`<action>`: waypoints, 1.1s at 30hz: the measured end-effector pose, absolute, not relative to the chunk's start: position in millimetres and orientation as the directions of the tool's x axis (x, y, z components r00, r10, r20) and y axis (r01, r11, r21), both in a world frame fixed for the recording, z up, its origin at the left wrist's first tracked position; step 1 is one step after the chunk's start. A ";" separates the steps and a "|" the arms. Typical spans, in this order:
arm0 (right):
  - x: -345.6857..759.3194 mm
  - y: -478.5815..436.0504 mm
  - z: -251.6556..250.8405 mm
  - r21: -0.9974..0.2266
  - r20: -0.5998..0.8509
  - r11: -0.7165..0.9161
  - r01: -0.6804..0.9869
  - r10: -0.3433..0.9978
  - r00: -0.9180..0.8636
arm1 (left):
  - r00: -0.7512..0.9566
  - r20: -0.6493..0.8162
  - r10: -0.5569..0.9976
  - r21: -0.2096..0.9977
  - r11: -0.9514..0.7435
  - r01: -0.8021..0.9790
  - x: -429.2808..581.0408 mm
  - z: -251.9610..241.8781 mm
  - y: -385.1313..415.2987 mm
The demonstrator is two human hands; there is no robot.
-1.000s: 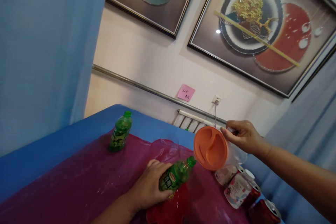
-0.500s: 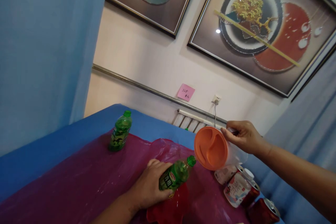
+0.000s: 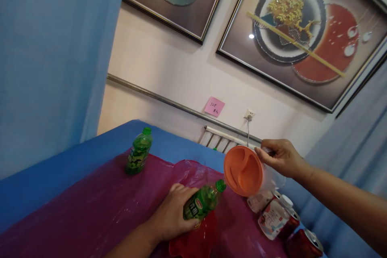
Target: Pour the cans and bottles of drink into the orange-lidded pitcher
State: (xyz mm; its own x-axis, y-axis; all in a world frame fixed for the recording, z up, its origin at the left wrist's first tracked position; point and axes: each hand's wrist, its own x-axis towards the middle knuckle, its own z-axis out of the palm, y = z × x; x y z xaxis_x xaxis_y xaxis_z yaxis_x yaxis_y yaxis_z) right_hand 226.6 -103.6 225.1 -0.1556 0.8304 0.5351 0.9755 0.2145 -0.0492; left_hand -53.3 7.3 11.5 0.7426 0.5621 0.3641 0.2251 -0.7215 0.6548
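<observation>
Nothing has visibly shifted, suggesting a steady hold: the left hand [image 3: 173,214] wraps its fingers round a tilted green bottle [image 3: 202,203], the right hand [image 3: 279,156] apparently grips an orange-lidded jug [image 3: 243,171].

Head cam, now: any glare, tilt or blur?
Head view: small white glare spot on the right framed picture; glints on the purple plastic sheet; wall rail runs aslant; no obvious motion blur on the left hand or its green bottle.
</observation>
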 end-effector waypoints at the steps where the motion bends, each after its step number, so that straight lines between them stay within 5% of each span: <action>1: 226.8 -103.8 224.9 -0.048 0.534 0.212 0.976 0.831 -0.154 | 0.744 0.361 0.562 0.656 -0.720 0.225 -53.6 11.7 7.3; 33: 231.6 -102.5 219.5 -0.083 0.522 0.209 0.974 0.842 -0.136 | 0.747 0.368 0.553 0.655 -0.725 0.214 -54.5 12.8 6.2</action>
